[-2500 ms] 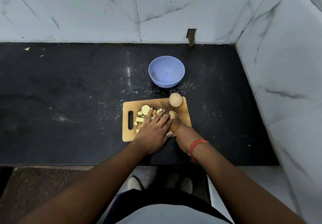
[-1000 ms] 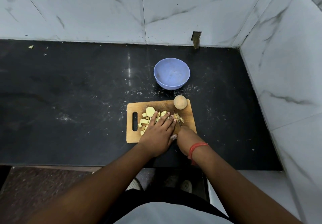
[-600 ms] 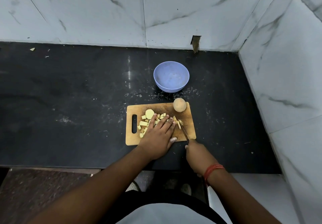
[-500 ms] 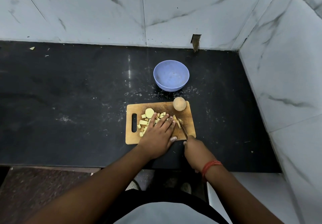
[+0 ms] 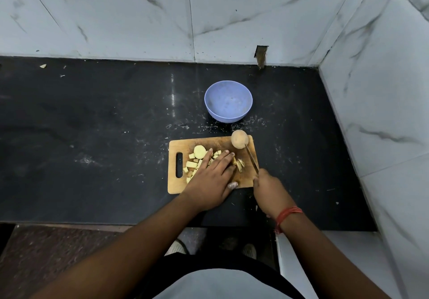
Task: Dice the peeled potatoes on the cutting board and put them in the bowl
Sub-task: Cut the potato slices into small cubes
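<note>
Right hand [image 5: 267, 186]: curled round handle of thin steel knife [image 5: 251, 158]; blade slanting over board's right side
Left hand [image 5: 210, 181]: flat, fingers straight, pressing on pale yellow diced potato pieces [image 5: 193, 164]
Rectangular wooden cutting board [image 5: 176, 186]: on black stone counter [image 5: 92, 136]
Whole round potato [image 5: 239, 138]: on board's far right corner
Round lilac plastic bowl [image 5: 228, 100]: beyond board, apart; no potato inside

Black stone counter [image 5: 92, 124], scuffed and dusted with pale specks. White marble-pattern wall tiles [image 5: 116, 15] with grey veining rise behind the counter and along its right side, meeting in a corner. A small broken notch [image 5: 261, 56] sits at the tile base above the counter's back edge. Speckled brown floor [image 5: 58, 252] below the counter's front edge, paler white surface [image 5: 325, 252] to its right
</note>
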A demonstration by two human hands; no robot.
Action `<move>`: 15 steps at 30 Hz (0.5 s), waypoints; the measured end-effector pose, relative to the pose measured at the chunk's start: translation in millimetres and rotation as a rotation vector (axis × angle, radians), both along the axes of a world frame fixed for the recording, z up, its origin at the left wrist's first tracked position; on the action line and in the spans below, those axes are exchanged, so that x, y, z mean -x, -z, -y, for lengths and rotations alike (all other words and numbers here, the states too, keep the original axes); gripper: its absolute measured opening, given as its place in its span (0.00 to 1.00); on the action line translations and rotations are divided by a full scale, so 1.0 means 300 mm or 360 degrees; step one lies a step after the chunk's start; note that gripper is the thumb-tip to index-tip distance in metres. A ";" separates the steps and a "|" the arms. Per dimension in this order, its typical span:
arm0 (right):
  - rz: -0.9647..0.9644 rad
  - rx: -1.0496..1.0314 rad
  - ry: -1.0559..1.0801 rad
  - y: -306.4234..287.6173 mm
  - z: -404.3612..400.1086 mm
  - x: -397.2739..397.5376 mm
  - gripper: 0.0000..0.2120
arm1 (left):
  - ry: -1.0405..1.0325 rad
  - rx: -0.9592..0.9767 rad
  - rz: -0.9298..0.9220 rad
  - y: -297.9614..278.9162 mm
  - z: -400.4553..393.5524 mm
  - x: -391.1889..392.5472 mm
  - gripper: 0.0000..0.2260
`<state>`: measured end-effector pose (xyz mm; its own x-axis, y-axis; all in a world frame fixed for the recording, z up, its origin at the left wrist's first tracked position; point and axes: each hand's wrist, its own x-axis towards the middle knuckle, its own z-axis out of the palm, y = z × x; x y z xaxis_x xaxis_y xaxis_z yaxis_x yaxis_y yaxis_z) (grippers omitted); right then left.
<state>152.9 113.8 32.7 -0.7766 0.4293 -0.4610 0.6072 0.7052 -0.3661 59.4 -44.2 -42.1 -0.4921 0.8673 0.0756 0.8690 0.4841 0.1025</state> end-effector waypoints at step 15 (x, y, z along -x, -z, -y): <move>-0.0076 0.0087 -0.0081 0.015 0.028 0.019 0.11 | 0.0097 0.0054 0.0293 -0.049 0.010 0.107 0.28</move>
<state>147.2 105.4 28.1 -0.8187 0.3639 -0.4443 0.5517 0.7131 -0.4326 27.2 -47.2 -27.4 -0.4411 0.8965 -0.0404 0.8650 0.4367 0.2473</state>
